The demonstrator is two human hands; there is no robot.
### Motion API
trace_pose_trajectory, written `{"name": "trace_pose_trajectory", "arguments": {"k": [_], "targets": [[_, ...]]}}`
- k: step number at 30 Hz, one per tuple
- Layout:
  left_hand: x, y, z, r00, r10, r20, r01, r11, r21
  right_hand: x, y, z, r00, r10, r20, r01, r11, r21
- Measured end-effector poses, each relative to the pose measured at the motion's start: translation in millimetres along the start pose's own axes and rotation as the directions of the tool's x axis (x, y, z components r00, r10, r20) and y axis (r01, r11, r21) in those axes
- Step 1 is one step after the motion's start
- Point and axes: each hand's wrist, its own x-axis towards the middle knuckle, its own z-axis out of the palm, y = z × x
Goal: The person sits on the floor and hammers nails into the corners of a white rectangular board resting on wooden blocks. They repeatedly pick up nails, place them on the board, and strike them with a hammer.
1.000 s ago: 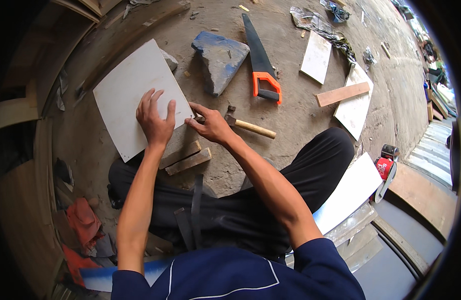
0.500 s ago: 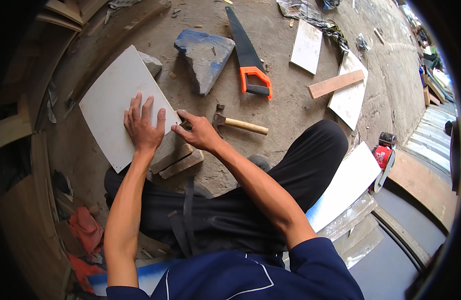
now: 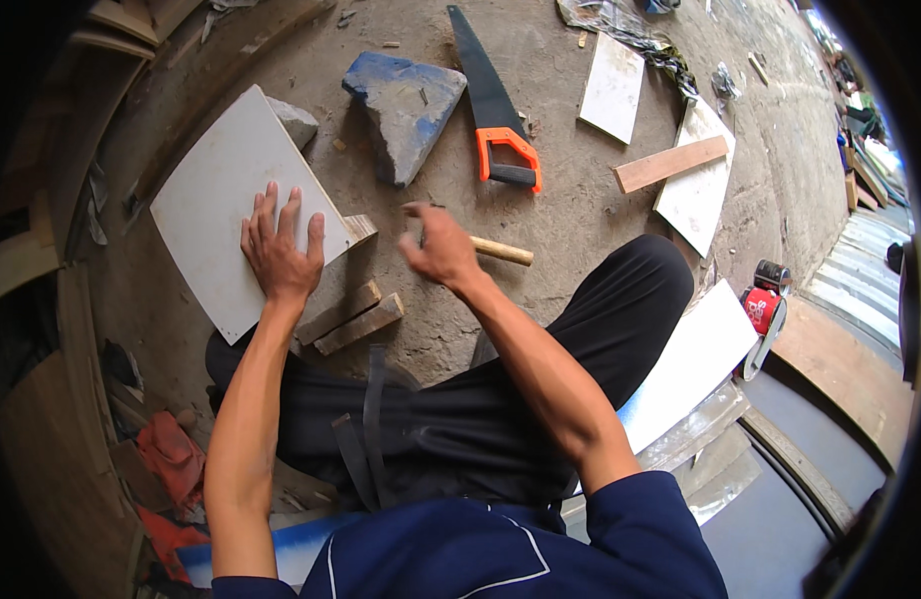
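My left hand [image 3: 283,250] lies flat with fingers spread on a white board [image 3: 206,190]. A short wooden block [image 3: 360,229] pokes out from under the board's right edge. My right hand [image 3: 444,250] hovers right of that block, thumb and fingers apart and slightly blurred, with nothing visible in it. Behind it lies a hammer [image 3: 502,251]; only its wooden handle shows, and the hand hides most of the head. Two wood offcuts [image 3: 362,324] rest side by side on the ground below the board.
A handsaw [image 3: 510,155] with an orange and black handle lies beyond the hammer, beside a blue-stained stone [image 3: 405,110]. White panels [image 3: 612,90] and a wood strip [image 3: 670,166] lie at the right. A red and black power tool [image 3: 763,314] is near my right knee.
My right hand has let go of the board's right edge and moved right, over the hammer's head. The wooden block under the edge is now uncovered. My left hand stays on the board.
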Motion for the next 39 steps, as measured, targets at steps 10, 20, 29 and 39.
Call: {"name": "trace_pose_trajectory", "arguments": {"k": [10,20,29,39], "targets": [[2,-5,-8,0.996,0.061,0.067,-0.06,0.998,-0.012,-24,81,12,0.923,0.384,0.003,-0.287,0.694,-0.66],[-4,-10,-8,0.997,0.067,0.031,-0.067,0.998,-0.016,26,-29,18,0.898,-0.426,0.111,0.408,0.9,0.151],[-1,-8,-6,0.998,0.061,0.007,-0.061,0.998,-0.019,51,-25,38,0.868,-0.42,0.265,0.343,0.893,0.291],[-3,-9,-8,0.998,0.055,0.01,-0.055,0.998,-0.017,44,-30,38,0.873,-0.441,0.207,0.374,0.879,0.297]]}}
